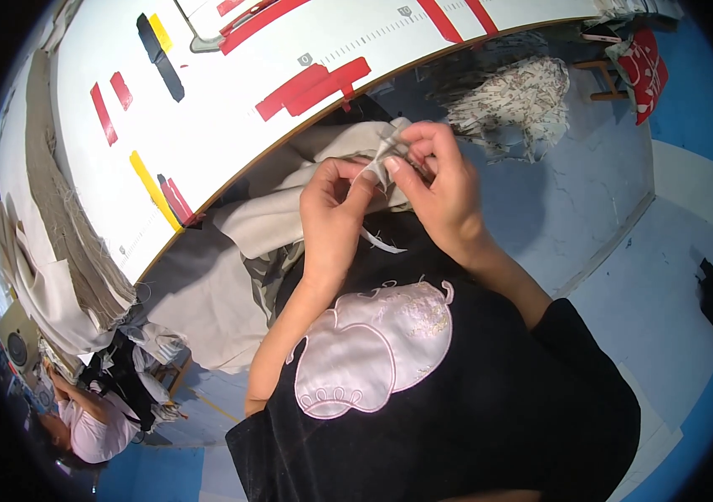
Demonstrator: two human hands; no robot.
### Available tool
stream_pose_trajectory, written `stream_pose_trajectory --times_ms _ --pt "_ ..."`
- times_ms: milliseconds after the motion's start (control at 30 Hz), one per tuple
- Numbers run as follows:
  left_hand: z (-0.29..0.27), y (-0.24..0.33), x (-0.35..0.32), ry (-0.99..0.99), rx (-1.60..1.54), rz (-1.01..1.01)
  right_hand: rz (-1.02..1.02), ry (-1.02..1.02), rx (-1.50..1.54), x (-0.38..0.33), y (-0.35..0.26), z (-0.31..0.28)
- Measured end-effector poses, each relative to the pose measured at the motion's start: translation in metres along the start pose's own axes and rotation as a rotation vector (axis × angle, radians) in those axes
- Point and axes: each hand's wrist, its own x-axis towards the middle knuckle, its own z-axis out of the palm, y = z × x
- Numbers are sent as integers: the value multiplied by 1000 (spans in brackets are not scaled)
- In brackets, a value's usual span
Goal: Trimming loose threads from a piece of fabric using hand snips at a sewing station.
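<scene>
Close together in front of my body, both hands pinch a narrow white fabric strip [383,153]. My left hand [333,209] is closed, with thumb and forefinger pressed on the strip's lower part. Just to the right and slightly higher, my right hand [447,188] grips it near the top between thumb and fingers. One thin end of the strip [383,243] dangles below, over my black shirt. Large folds of cream cloth [260,219] lie under my hands. The strip's section between my fingertips is small and partly covered.
A white table [231,100] with coloured tape and a printed ruler curves along the far side. Layered beige and brown cloth [55,192] drapes over its left end. Patterned fabric [524,105] lies heaped on the floor at right. A person [93,427] sits at far left.
</scene>
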Motion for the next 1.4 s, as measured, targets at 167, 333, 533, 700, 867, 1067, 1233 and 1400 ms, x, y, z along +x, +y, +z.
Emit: stream_pose_trajectory --times_ms 167,333,533,700,867,1067,1233,1400 --pt "0 -2 0 13 0 60 -52 -72 -58 0 9 8" --pt "-8 -3 -1 59 53 104 -78 -13 -131 0 10 9" --pt "-4 -1 -2 94 67 158 -121 49 -156 0 13 9" --pt "1 0 5 -22 2 69 -40 -8 -87 0 14 0" --pt "4 2 7 -3 1 40 -72 -13 -182 -19 -12 -14" --pt "8 0 8 0 -27 55 -161 -78 -245 -29 0 -10" --pt "7 -2 6 -10 -36 49 -151 -65 -239 -26 0 -9" --pt "6 -4 7 -37 -32 51 -157 -51 -226 -25 2 -4"
